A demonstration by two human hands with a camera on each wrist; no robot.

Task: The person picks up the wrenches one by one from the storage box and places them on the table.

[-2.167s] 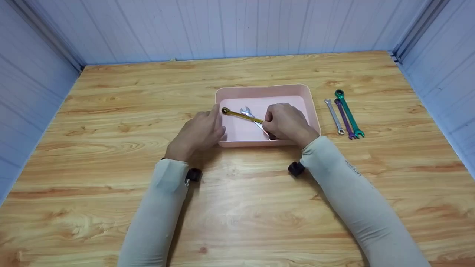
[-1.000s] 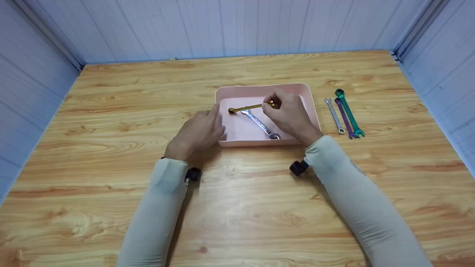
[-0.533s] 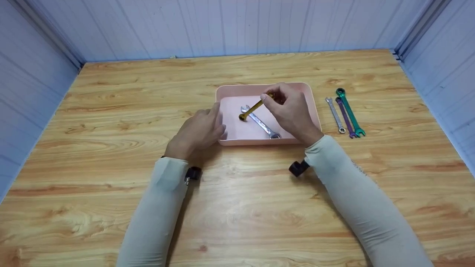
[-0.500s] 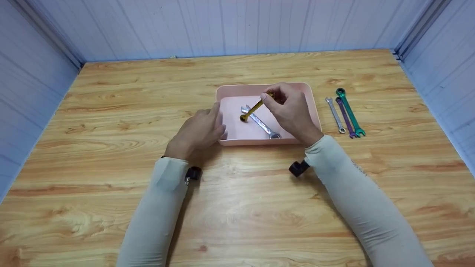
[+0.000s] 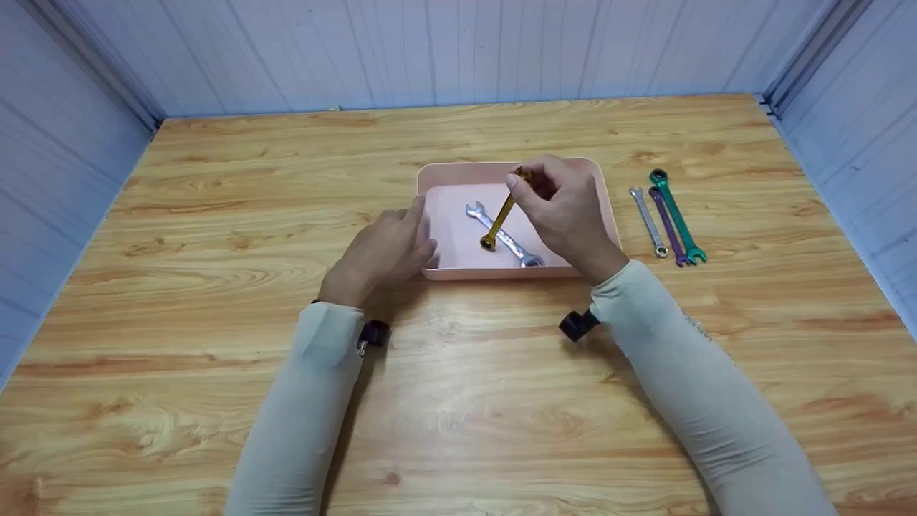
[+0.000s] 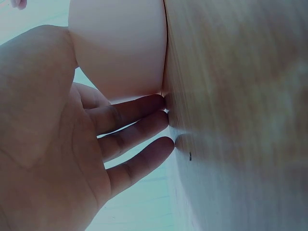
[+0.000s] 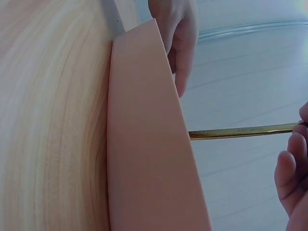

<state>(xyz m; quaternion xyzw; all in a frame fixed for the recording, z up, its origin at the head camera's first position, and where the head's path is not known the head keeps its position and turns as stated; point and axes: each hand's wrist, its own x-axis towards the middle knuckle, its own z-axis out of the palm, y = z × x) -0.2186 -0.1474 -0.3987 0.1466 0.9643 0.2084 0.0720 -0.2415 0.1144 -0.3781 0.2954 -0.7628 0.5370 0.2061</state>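
My right hand (image 5: 569,208) pinches a gold wrench (image 5: 502,215) near its upper end, between thumb and curled fingers. It hangs tilted over the pink tray (image 5: 448,274), ring end down, crossing a silver wrench (image 5: 517,251) on the tray floor in the head view. In the right wrist view, the gold shaft (image 7: 240,131) shows behind the tray wall, with my fingertips at the frame's right edge. My left hand (image 5: 383,254) rests at the tray's left side, thumb over the rim. In the left wrist view its fairly straight fingers (image 6: 139,134) reach down to the table beside the tray.
Right of the tray, a small silver wrench (image 5: 649,223), a purple wrench (image 5: 670,226) and a longer green wrench (image 5: 678,218) lie side by side on the wood-grain table (image 5: 458,401). Pale panelled walls (image 5: 458,54) enclose the table at the back and sides.
My right hand has lifted the gold wrench off the silver one and swung it from nearly level to steeply tilted, its low end moving right. My left hand has stayed put.
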